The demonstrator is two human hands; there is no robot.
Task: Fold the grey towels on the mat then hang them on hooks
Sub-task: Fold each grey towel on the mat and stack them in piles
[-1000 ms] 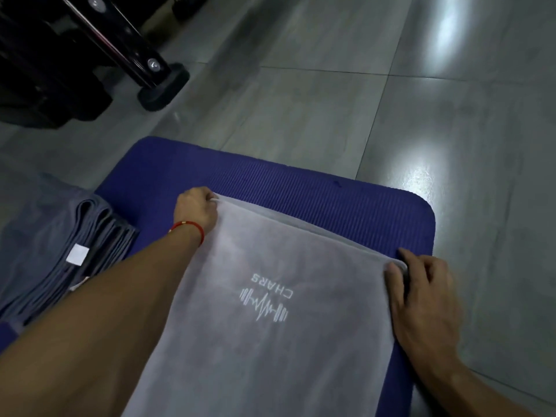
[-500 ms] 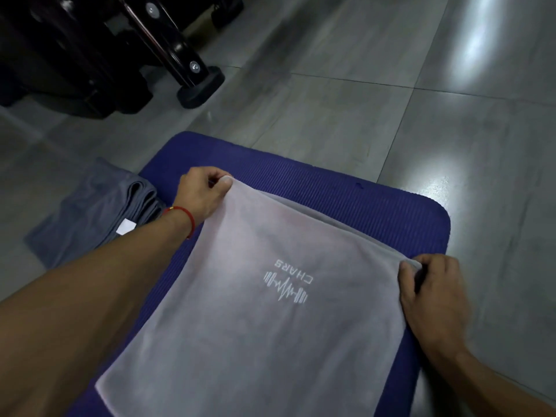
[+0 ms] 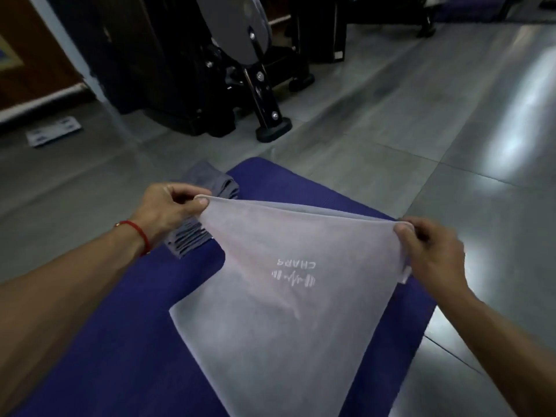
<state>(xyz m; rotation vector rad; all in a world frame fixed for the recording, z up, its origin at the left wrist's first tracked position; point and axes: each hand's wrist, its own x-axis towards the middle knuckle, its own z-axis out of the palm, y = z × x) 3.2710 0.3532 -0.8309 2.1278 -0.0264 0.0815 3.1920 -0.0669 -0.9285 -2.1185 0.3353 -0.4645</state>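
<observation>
Right, from the head cam I see both hands on one light grey towel (image 3: 288,284), pulled taut between them over the blue mat (image 3: 120,341). Left hand (image 3: 168,210) pinches the towel's far-left corner, thumb on top, fingers curled under; a red string bracelet (image 3: 138,233) sits on that wrist. Right hand (image 3: 433,251) grips the far-right corner, fingers curled round the cloth, with a small white tag (image 3: 404,273) poking out just below the thumb side. The top edge between the two hands is lifted off the mat and looks doubled, a second layer showing just behind it. The towel's near end hangs down and tapers toward the bottom of the view; I cannot tell whether that end touches the mat. A white logo (image 3: 293,273) with lettering and a barbell-style waveform is printed mid-towel, upside down from my side. A stack of darker grey folded towels (image 3: 195,233) lies at the mat's left edge, partly behind the left hand, part on the mat and part on the floor. The mat lies on a grey tiled floor (image 3: 391,152) with bright reflections on the right. Black gym machine (image 3: 255,85) stands beyond the mat, far left of centre. A flat white item (image 3: 54,134) lies on the floor at far left; too blurred to identify.
</observation>
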